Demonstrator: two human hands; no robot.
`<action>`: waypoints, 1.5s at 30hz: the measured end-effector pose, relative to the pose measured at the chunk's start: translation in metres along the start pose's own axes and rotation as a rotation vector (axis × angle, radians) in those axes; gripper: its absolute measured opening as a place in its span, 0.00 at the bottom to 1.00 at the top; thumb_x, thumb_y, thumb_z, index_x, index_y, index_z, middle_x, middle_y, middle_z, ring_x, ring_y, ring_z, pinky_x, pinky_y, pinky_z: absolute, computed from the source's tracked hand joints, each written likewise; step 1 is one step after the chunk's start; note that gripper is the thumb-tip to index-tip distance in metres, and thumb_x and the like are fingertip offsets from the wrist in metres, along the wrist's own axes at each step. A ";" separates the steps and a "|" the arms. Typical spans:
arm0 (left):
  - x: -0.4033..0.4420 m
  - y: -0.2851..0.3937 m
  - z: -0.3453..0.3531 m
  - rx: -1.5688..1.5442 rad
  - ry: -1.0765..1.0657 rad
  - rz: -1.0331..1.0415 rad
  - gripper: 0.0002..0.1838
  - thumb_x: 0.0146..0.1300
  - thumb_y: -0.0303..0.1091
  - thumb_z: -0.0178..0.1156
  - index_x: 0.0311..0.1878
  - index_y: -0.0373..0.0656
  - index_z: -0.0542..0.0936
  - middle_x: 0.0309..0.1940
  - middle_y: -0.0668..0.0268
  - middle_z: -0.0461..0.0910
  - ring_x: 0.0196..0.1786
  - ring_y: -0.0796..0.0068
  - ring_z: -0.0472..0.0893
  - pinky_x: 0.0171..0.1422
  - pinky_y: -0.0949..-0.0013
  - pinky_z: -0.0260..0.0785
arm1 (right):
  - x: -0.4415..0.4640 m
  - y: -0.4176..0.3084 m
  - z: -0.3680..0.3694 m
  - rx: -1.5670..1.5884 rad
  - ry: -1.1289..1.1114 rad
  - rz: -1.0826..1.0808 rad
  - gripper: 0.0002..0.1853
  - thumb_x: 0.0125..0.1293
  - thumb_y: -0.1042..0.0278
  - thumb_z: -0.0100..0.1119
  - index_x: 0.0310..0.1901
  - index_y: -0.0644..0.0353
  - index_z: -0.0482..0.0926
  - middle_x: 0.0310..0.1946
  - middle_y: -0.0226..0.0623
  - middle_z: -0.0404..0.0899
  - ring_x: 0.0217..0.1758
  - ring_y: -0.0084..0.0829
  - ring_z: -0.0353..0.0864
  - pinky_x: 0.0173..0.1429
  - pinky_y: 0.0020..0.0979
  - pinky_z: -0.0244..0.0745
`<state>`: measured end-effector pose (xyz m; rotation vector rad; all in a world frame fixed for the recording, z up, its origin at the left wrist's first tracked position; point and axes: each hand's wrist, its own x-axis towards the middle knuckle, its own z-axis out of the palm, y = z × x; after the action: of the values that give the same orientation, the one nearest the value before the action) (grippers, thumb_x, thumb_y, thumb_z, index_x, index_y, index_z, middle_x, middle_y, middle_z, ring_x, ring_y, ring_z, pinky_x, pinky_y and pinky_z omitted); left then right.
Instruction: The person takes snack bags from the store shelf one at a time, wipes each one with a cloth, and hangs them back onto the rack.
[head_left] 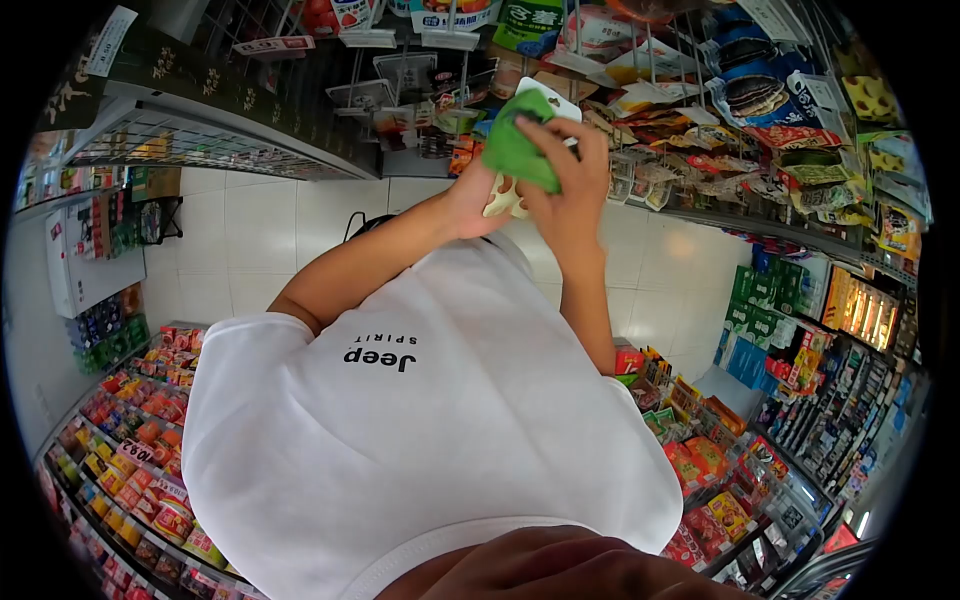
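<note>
A crumpled green cloth point(518, 140) is in my right hand point(568, 180), with the fingers bent over it and pressing on it. Just behind and below the cloth, my left hand point(472, 200) is closed around a hanging pack with a white tab point(552, 98) and pale yellow parts at the bottom. The cloth covers most of this pack, so its contents cannot be made out. Both hands are close together in front of the hanging snack bags, and the left fingertips are mostly hidden.
Snack bags point(790, 110) hang from hooks on the rack ahead and to the right. A wire-mesh shelf point(210, 135) juts out at left. Stocked shelves point(150, 470) stand behind on the left, with boxed goods point(705, 460) behind on the right. Pale floor tiles point(260, 230) lie below.
</note>
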<state>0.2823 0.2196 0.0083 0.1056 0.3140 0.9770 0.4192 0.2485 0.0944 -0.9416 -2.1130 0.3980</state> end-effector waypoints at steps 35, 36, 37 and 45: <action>-0.019 0.039 0.025 0.012 0.070 0.025 0.27 0.79 0.45 0.56 0.72 0.38 0.71 0.64 0.56 0.81 0.64 0.61 0.84 0.69 0.54 0.78 | -0.040 0.035 -0.050 0.034 0.330 0.153 0.18 0.63 0.79 0.64 0.56 0.66 0.82 0.56 0.45 0.80 0.56 0.40 0.83 0.56 0.39 0.81; -0.019 0.039 0.028 0.007 0.051 -0.005 0.28 0.80 0.48 0.54 0.73 0.39 0.71 0.65 0.56 0.80 0.65 0.61 0.83 0.69 0.54 0.78 | -0.025 0.021 -0.053 0.025 0.213 0.048 0.22 0.56 0.81 0.68 0.54 0.62 0.86 0.55 0.42 0.80 0.57 0.41 0.80 0.58 0.38 0.77; -0.018 0.037 0.031 0.013 0.061 -0.005 0.29 0.80 0.51 0.52 0.74 0.41 0.70 0.65 0.57 0.80 0.65 0.61 0.83 0.70 0.53 0.77 | -0.016 0.016 -0.049 -0.010 0.146 0.027 0.23 0.55 0.81 0.69 0.55 0.61 0.86 0.55 0.41 0.80 0.56 0.41 0.79 0.58 0.38 0.76; -0.021 0.037 0.049 -0.017 -0.017 0.131 0.35 0.82 0.64 0.36 0.79 0.50 0.66 0.69 0.63 0.75 0.70 0.64 0.78 0.73 0.53 0.73 | -0.013 0.003 -0.004 -0.057 0.023 -0.026 0.31 0.45 0.76 0.71 0.57 0.50 0.87 0.53 0.34 0.78 0.54 0.43 0.74 0.59 0.41 0.71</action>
<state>0.2565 0.2251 0.0676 0.1200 0.2858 1.1076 0.4292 0.2415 0.0885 -0.9460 -2.1232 0.3137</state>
